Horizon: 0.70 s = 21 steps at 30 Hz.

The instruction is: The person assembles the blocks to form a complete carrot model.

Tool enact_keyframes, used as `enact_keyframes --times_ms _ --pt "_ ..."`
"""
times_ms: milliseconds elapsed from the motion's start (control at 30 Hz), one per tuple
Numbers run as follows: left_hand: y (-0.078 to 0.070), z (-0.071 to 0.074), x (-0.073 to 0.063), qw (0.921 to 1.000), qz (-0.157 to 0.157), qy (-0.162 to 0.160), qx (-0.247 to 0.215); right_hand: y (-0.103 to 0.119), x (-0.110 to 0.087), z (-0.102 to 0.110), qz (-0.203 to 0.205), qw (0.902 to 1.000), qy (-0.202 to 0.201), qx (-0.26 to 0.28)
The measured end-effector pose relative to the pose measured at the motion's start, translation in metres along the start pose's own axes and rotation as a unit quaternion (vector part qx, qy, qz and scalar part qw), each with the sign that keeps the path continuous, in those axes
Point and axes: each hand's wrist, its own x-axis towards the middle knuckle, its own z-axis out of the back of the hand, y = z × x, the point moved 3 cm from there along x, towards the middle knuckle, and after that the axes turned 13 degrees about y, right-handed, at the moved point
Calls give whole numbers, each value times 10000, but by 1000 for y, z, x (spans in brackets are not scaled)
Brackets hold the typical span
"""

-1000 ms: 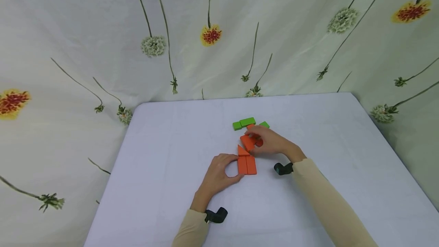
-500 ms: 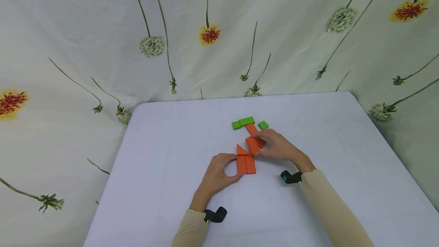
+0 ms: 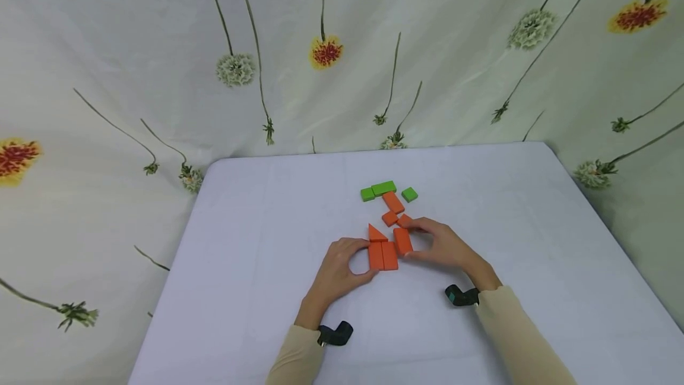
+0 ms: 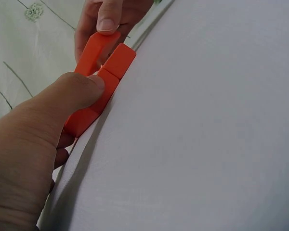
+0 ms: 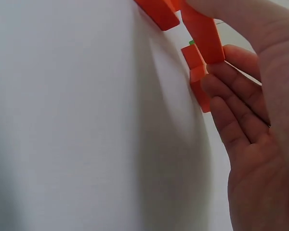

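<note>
Two orange rectangular blocks (image 3: 383, 256) lie side by side on the table, gripped at their left side between the thumb and fingers of my left hand (image 3: 333, 269). An orange triangular block (image 3: 376, 233) touches their far edge. My right hand (image 3: 449, 247) pinches another orange rectangular block (image 3: 403, 241) between thumb and fingers, just right of the pair. The left wrist view shows this pinched block (image 4: 90, 52) tilted and raised above the pair. In the right wrist view the thumb covers part of the held block (image 5: 205, 36).
Beyond the hands lie a small orange block (image 3: 390, 218), an orange block partly behind the right fingertips (image 3: 404, 220) and an orange rectangular block (image 3: 393, 201). Further back are green blocks (image 3: 383, 188). A white cloth covers the table (image 3: 256, 224); a flowered curtain (image 3: 160, 34) hangs behind.
My right hand has brought the orange rectangular block nearer and to the right, from beyond the triangular block to beside the pair. The left hand stays on its blocks.
</note>
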Motion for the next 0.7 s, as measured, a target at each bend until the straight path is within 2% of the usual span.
enact_keyframes --times_ms 133,367,700 --pt "2 0 1 10000 4 16 -8 -1 -3 -7 57 9999 13 -142" --pt "2 0 2 9997 131 149 -107 -1 -8 -15 -116 9997 124 -146" --pt "0 1 1 9997 94 139 -150 2 -10 -22 -177 9989 145 -407"
